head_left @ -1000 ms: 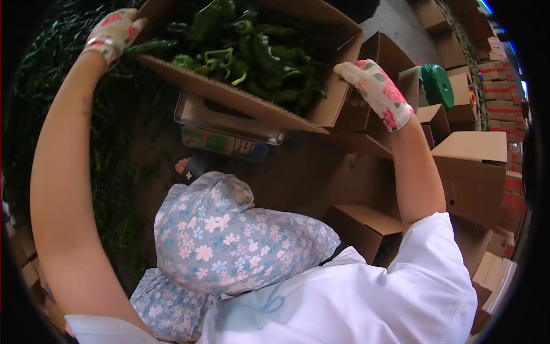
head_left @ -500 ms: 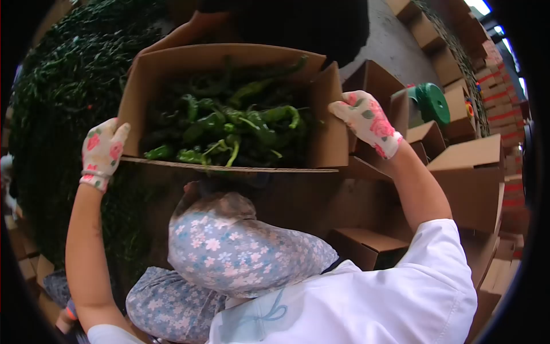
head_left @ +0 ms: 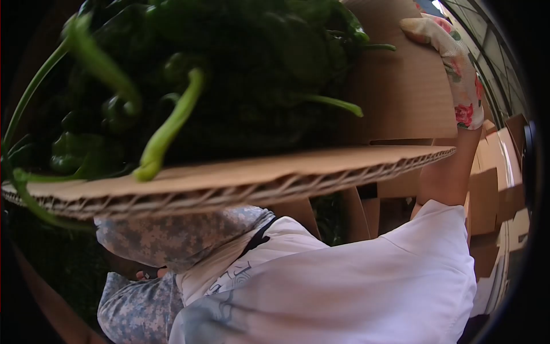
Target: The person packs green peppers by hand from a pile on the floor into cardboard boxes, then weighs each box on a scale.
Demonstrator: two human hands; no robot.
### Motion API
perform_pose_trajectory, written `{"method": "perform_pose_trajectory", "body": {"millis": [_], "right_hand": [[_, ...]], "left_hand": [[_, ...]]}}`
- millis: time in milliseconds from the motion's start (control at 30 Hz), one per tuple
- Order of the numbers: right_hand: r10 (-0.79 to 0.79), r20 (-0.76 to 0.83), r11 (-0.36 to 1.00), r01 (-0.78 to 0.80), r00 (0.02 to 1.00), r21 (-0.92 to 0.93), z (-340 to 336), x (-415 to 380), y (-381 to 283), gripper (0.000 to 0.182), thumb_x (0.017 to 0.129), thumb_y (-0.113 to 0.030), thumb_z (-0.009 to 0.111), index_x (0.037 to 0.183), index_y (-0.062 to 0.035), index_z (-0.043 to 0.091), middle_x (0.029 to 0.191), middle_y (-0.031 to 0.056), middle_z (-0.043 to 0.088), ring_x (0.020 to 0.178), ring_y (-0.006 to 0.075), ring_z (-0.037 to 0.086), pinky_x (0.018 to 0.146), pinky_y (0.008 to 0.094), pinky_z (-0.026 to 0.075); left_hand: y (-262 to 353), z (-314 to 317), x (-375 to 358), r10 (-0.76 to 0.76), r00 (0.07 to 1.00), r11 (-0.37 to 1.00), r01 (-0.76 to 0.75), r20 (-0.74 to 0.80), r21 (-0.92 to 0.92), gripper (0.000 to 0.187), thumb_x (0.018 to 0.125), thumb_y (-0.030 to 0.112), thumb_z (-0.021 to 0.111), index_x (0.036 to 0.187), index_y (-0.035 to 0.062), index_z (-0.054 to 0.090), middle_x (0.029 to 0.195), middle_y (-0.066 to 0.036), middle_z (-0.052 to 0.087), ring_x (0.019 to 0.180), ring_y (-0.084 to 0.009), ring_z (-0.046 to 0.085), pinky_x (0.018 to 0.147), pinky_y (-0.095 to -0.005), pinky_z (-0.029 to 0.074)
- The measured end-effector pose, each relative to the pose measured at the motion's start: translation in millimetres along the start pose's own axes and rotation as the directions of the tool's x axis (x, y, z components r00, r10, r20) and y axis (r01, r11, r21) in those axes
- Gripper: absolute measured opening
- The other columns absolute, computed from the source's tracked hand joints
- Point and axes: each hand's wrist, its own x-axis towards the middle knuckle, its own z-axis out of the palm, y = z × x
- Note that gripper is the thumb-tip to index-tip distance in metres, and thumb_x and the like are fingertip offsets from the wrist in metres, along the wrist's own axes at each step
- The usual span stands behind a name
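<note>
A cardboard box (head_left: 252, 175) fills the upper part of the head view, very close to the camera, its near edge slanting up to the right. Green peppers (head_left: 177, 123) are heaped inside, with a few pale tips and stems reaching over the near flap. My right hand (head_left: 458, 69), in a white glove with red flowers, is closed on the box's right side wall, thumb on the inner face. Of my left arm only a dark stretch of forearm (head_left: 54, 304) shows at the lower left; the hand itself is out of sight.
More cardboard boxes (head_left: 484, 195) are stacked along the right side. Under the raised box stands an open carton (head_left: 358, 212) beside my body, with dark green contents near it. My patterned trousers (head_left: 137, 298) are at the lower left.
The box of peppers has come up and much closer to the camera, its near edge now tilted. My right hand rose with it; my left hand has left the view.
</note>
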Motion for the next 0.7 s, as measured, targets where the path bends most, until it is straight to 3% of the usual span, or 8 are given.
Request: {"method": "perform_pose_trajectory", "body": {"millis": [200, 233, 300, 400, 467, 533, 600, 700], "right_hand": [[0.218, 0.063, 0.974, -0.213, 0.974, -0.076, -97, -113, -42, 0.02, 0.085, -0.016, 0.055, 0.088, 0.0033, 0.062, 0.084, 0.0043, 0.062, 0.079, 0.0135, 0.058, 0.078, 0.0252, 0.043], [0.521, 0.07, 0.853, -0.518, 0.85, -0.059, -110, -134, -46, 0.022, 0.086, -0.018, 0.054, 0.085, 0.0034, 0.062, 0.081, 0.0035, 0.061, 0.077, 0.012, 0.056, 0.076, 0.0244, 0.043], [0.729, 0.126, 0.683, -0.724, 0.672, -0.092, -127, -168, -69, 0.027, 0.088, -0.021, 0.054, 0.08, 0.0033, 0.061, 0.074, 0.0014, 0.058, 0.071, 0.0087, 0.05, 0.072, 0.0237, 0.041], [0.88, -0.039, 0.454, -0.862, 0.473, -0.224, -132, -222, -104, 0.017, 0.085, -0.014, 0.053, 0.079, 0.0015, 0.057, 0.08, 0.0042, 0.056, 0.086, 0.0127, 0.054, 0.076, 0.0285, 0.043], [0.887, -0.206, 0.403, -0.911, 0.413, -0.09, -139, -276, -117, 0.017, 0.083, -0.016, 0.057, 0.078, -0.0003, 0.059, 0.074, 0.0022, 0.055, 0.081, 0.0108, 0.054, 0.074, 0.027, 0.043], [0.958, -0.147, 0.235, -0.968, 0.247, -0.094, -158, -330, -125, 0.028, 0.077, -0.02, 0.06, 0.059, -0.0051, 0.046, 0.058, -0.0047, 0.04, 0.057, 0.0066, 0.038, 0.052, 0.0268, 0.03], [0.983, -0.164, 0.042, -0.969, 0.083, -0.244, -137, -369, -131, 0.03, 0.075, -0.019, 0.059, 0.056, -0.0072, 0.04, 0.054, -0.0059, 0.034, 0.052, 0.0069, 0.032, 0.049, 0.028, 0.025], [0.973, -0.232, -0.003, -0.999, 0.009, -0.05, -125, -404, -115, 0.032, 0.075, -0.021, 0.06, 0.055, -0.01, 0.038, 0.053, -0.0067, 0.032, 0.052, 0.0067, 0.028, 0.049, 0.0284, 0.022]], "left_hand": [[-12, 78, 2, 0.028, 0.976, 0.996, -0.01, 0.218, -0.085, 0.035, 0.093, 0.024, 0.056, 0.116, -0.0016, 0.056, 0.087, -0.006, 0.066, 0.085, -0.0096, 0.064, 0.077, -0.0222, 0.05], [-2, 103, -11, 0.15, 0.967, 0.976, -0.112, 0.204, -0.185, 0.032, 0.091, 0.024, 0.059, 0.11, -0.0015, 0.059, 0.082, -0.004, 0.065, 0.078, -0.0074, 0.062, 0.07, -0.0215, 0.049], [19, 149, -32, 0.298, 0.915, 0.924, -0.204, 0.274, -0.322, 0.029, 0.09, 0.023, 0.061, 0.105, -0.0015, 0.063, 0.083, -0.001, 0.063, 0.074, -0.006, 0.059, 0.065, -0.0212, 0.048], [36, 200, -28, 0.42, 0.821, 0.907, -0.387, 0.387, -0.164, 0.029, 0.089, 0.026, 0.061, 0.096, -0.0018, 0.064, 0.077, -0.002, 0.062, 0.07, -0.0064, 0.056, 0.061, -0.0252, 0.045], [71, 243, -35, 0.583, 0.759, 0.784, -0.619, 0.29, 0.047, 0.029, 0.09, 0.028, 0.059, 0.089, -0.001, 0.064, 0.066, -0.006, 0.056, 0.064, -0.0081, 0.052, 0.058, -0.0291, 0.042], [88, 305, -43, 0.586, 0.792, 0.806, -0.551, 0.168, -0.214, 0.032, 0.09, 0.031, 0.058, 0.088, -0.0004, 0.063, 0.068, -0.014, 0.059, 0.062, -0.0227, 0.056, 0.061, -0.0348, 0.044], [97, 364, -62, 0.546, 0.783, 0.826, -0.444, 0.298, -0.348, 0.034, 0.091, 0.035, 0.058, 0.103, 0.0033, 0.062, 0.091, -0.017, 0.065, 0.081, -0.0309, 0.061, 0.076, -0.0354, 0.047], [126, 360, -87, 0.542, 0.708, 0.831, -0.531, 0.453, -0.164, 0.031, 0.092, 0.026, 0.054, 0.115, 0.0059, 0.058, 0.103, -0.018, 0.065, 0.092, -0.034, 0.061, 0.081, -0.0347, 0.047]]}}
